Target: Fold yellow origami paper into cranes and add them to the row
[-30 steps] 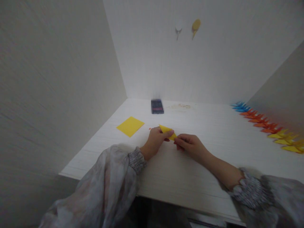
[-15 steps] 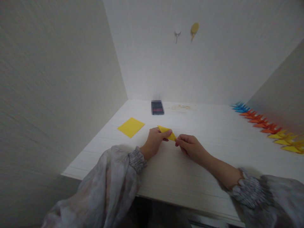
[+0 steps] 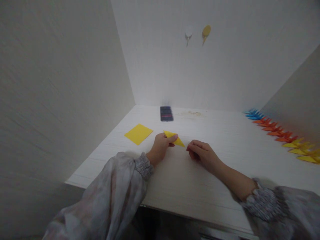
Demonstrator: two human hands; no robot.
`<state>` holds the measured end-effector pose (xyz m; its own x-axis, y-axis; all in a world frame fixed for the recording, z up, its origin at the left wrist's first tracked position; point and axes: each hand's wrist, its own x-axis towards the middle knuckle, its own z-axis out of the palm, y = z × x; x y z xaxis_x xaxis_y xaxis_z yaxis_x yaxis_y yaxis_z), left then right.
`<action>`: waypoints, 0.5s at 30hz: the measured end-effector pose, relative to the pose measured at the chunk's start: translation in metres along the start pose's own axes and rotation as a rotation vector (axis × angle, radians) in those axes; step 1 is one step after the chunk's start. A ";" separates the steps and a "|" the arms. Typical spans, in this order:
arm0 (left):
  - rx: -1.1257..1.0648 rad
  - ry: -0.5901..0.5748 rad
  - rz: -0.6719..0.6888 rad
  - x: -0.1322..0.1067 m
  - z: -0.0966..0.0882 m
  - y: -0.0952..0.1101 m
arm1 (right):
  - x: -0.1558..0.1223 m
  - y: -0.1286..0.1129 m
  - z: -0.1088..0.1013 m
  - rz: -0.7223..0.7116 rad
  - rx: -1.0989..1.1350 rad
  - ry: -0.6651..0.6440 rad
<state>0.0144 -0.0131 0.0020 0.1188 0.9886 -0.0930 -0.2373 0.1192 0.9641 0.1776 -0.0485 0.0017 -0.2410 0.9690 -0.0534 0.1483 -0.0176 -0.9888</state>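
My left hand (image 3: pixel 162 145) is closed on a folded piece of yellow origami paper (image 3: pixel 179 142), with the thumb pressed on top. The paper is a narrow triangle whose pointed end faces right, toward my other hand. Just beyond that tip, my right hand (image 3: pixel 201 151) hovers with curled fingers drawn together. A small gap parts it from the paper, and nothing shows between its fingers. A flat yellow paper square (image 3: pixel 138 134) lies on the table to the left of my left hand.
Along the table's right side runs a row of folded paper cranes: blue (image 3: pixel 255 114), orange (image 3: pixel 276 129) and yellow (image 3: pixel 301 150). A dark, blurred-out object (image 3: pixel 166 113) lies near the back wall. Two hooks, white (image 3: pixel 188 33) and yellow (image 3: pixel 206 31), are on the wall.
My right hand has let go of the folded paper's tip and moved slightly right. The paper has shifted a little left in my left hand.
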 end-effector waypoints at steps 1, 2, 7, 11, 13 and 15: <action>0.006 -0.038 -0.004 -0.002 0.001 0.001 | 0.000 -0.001 0.001 -0.026 -0.043 0.014; 0.020 -0.073 -0.003 -0.003 0.003 0.001 | 0.001 -0.003 0.002 -0.046 -0.093 0.020; 0.079 -0.149 -0.030 -0.010 0.011 0.002 | 0.002 -0.008 0.006 -0.084 -0.314 -0.027; 0.055 -0.149 -0.026 -0.009 0.012 0.001 | 0.002 -0.008 0.006 -0.070 -0.301 -0.016; 0.039 -0.138 -0.025 -0.008 0.011 0.002 | 0.002 -0.008 0.006 -0.060 -0.265 -0.014; 0.028 -0.109 -0.023 -0.008 0.010 0.002 | 0.001 -0.008 0.007 -0.033 -0.214 -0.016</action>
<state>0.0224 -0.0215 0.0071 0.2282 0.9695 -0.0892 -0.2060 0.1376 0.9688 0.1692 -0.0488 0.0087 -0.2640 0.9642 -0.0250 0.3394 0.0686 -0.9382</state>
